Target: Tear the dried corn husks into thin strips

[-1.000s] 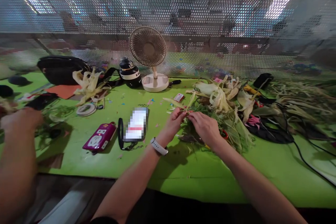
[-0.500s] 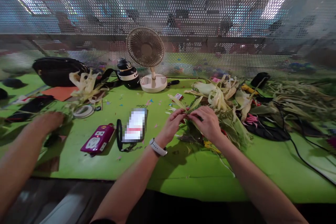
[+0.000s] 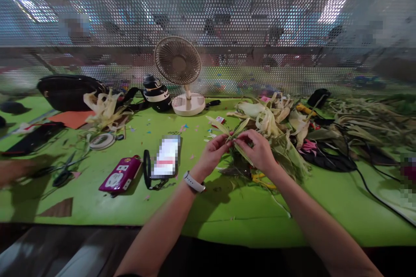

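Strips of green corn husk (image 3: 241,126) fan out from between my fingertips above the table. My left hand (image 3: 212,152), with a pale watch on the wrist, pinches the husk strips from the left. From the other side my right hand (image 3: 258,149) pinches the same bunch, its fingertips nearly meeting the left ones. Just behind and right of my hands lies a heap of pale and green corn husks (image 3: 268,119). Yellow-handled scissors (image 3: 264,180) lie partly hidden beneath my right wrist. Where the strips cross is too small to make out.
A fan (image 3: 188,104) and a black bottle (image 3: 156,95) stand at the back. Left of my hands lie a phone (image 3: 166,156), a purple power strip (image 3: 121,175), a tape roll (image 3: 102,140) and dark scissors (image 3: 63,175). A cable (image 3: 373,194) crosses the right side. Another person's hand (image 3: 14,171) is at far left.
The other person's hand has drawn back to the left edge, uncovering the dark scissors. My hands keep their pinch on the husk strips, with only slight finger movement.
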Demonstrator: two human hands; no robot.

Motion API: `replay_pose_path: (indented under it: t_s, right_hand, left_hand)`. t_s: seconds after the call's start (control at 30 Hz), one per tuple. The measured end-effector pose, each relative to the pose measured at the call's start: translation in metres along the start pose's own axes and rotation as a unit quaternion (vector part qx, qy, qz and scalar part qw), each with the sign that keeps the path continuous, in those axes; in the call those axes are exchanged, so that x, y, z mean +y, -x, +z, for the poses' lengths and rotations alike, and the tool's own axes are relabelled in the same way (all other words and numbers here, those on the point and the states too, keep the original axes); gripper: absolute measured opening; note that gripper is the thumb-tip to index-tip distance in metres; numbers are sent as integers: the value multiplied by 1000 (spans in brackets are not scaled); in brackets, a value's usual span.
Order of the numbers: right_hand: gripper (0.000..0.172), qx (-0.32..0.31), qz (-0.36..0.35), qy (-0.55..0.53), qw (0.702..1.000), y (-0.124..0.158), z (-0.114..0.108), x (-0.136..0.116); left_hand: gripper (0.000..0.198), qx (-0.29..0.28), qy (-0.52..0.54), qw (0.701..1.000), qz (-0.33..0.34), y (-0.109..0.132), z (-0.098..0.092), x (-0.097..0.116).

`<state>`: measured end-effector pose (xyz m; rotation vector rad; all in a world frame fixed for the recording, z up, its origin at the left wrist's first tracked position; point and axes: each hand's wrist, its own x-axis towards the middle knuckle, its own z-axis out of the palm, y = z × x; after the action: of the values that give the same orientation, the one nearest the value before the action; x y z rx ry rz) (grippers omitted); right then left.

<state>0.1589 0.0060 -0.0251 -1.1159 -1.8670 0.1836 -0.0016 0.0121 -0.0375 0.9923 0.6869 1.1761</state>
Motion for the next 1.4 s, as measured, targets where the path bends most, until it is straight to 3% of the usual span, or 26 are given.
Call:
replay_pose_path:
  t_s: [0.23, 0.67, 0.8, 0.9, 1.07, 1.2, 1.4]
  right_hand:
    - [12, -21, -24, 5, 999, -3, -3, 7]
    - [13, -3, -57, 50, 997, 0, -1, 8]
    - [30, -52, -125, 50, 989, 0, -3, 12]
    - [33, -84, -153, 66, 982, 0, -4, 13]
    - [18, -24, -171, 61, 983, 2, -3, 11]
    - [12, 15, -134, 38, 990, 4, 4, 8]
    - [20, 84, -91, 176, 977, 9, 8, 4]
  left_hand:
    - [34, 18, -2, 1000, 2, -1, -1, 0]
    - [36, 30, -9, 1000, -1, -4, -3, 1]
    - [37, 71, -9, 997, 1, -8, -8, 3]
    - [38, 71, -4, 997, 11, -8, -8, 5]
    - [35, 51, -23, 998, 32, -5, -3, 3]
    - [35, -9, -61, 996, 60, -4, -1, -6]
    - [30, -44, -95, 993, 62, 1, 4, -15]
